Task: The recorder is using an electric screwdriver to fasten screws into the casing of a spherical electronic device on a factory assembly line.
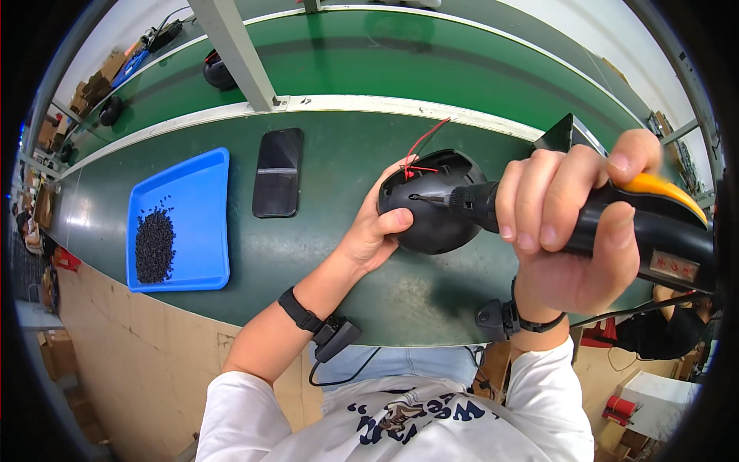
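Near the middle of the bench (323, 285), a round black shell (443, 223) is sitting in the grasp of the left hand (377, 231). That hand is gripping the shell's left side, its thumb pressing on the near face and its fingers curling behind. The right hand (570, 200) is wrapping around a black and yellow driver (662, 227), which is pointing left. Its thin bit (433, 199) is reaching across the shell's face toward a small dark slot — whether it is seating there, I cannot tell. Red wires (420, 146) are rising from the gap on the shell's far side.

Farther left, a black phone (278, 173) is lying flat on the bench. Left of it, a blue tray (204, 223) is holding a heap of small black pieces (155, 248), with a few scattering toward its far end. A dark strap (299, 309) is circling the left wrist, and another (543, 325) is circling the right. On the far side, a white rail (369, 104) is running along the bench's edge, and a grey post (235, 54) is rising there. Beyond the rail, a green belt (477, 69) is stretching across — another black shell (219, 73) is resting on it, just left of the post.
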### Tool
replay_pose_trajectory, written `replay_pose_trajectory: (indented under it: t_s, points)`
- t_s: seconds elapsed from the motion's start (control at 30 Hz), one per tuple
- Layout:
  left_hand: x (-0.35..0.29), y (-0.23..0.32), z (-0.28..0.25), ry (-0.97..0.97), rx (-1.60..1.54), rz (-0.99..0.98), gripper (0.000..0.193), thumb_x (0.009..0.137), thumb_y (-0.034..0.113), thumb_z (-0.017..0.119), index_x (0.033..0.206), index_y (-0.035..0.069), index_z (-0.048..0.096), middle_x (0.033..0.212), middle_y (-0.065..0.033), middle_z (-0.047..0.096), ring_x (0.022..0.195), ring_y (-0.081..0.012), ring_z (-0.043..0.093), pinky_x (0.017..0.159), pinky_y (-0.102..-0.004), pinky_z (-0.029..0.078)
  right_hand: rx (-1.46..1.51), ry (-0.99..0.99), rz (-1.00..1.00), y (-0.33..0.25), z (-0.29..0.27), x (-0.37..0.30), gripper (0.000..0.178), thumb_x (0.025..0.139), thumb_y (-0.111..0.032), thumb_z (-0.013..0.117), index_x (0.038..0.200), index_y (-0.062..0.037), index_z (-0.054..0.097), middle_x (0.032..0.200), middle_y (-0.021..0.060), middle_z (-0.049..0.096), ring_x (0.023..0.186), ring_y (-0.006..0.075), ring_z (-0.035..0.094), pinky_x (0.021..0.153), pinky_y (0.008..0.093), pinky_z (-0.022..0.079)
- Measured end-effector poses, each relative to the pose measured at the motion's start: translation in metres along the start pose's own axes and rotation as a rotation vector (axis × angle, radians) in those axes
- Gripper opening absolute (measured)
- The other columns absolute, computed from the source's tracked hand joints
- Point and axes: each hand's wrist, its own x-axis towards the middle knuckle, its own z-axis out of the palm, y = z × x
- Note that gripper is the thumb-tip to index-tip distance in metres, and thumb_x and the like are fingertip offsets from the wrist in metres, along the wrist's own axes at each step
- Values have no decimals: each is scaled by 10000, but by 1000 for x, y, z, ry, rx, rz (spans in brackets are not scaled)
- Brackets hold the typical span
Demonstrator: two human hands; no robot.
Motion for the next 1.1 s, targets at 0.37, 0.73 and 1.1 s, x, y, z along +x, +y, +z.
replay_pose_trajectory:
  t_s: [0.37, 0.73, 1.1]
  points:
    - [-2, -4, -4, -21, -73, 21, 1022, 662, 382, 876, 1473, 59, 343, 1379, -131, 509, 1289, -254, 516, 1095, -403, 439, -72, 67, 68, 9, 15, -2, 262, 996, -259, 554, 1133, -118, 381, 641, 36, 507, 533, 155, 470, 520, 311, 423]
    - [-6, -4, -5, -87, -135, -33, 1020, 642, 417, 875, 1457, 63, 375, 1353, -114, 525, 1254, -242, 536, 1076, -383, 450, -93, 20, 39, 17, 23, -4, 232, 991, -214, 562, 1086, -115, 376, 630, 28, 498, 495, 139, 451, 482, 294, 411]
    - [-11, 1, -2, -127, -82, -78, 1007, 658, 462, 846, 1455, 49, 388, 1326, -110, 534, 1244, -237, 537, 1079, -381, 442, -1, 23, 60, 16, 25, -3, 253, 979, -205, 601, 1076, -115, 386, 620, 20, 497, 488, 133, 455, 469, 287, 411]
